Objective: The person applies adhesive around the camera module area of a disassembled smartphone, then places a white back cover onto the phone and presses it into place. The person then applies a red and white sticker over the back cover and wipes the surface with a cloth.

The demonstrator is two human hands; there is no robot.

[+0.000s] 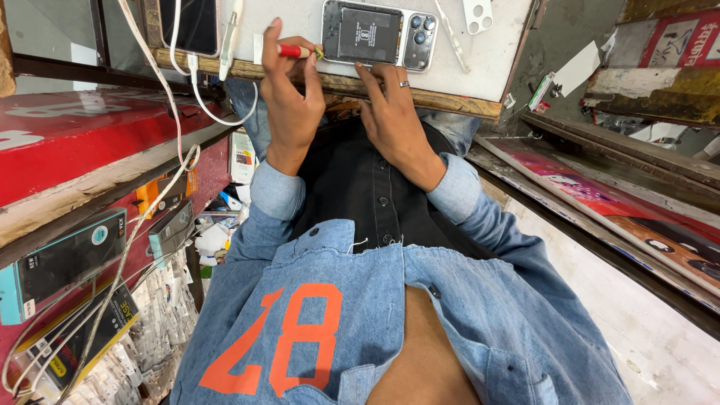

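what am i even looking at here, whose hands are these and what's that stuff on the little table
There is no machine here. The single picture comes from a camera worn on a person's head, looking down their own chest and denim shirt to their two bare hands.

The hands work at the edge of a small white board with a wooden rim. On it lies an opened phone, back cover off, so its insides and camera lenses show. The left hand grips a thin tool with a red handle beside the phone. The right hand, wearing a ring, steadies the phone's near edge with its fingertips.

Also on the board: a second phone with a white cable plugged in, tweezers, and a small white camera frame part. Shelves of boxed accessories stand at the left.
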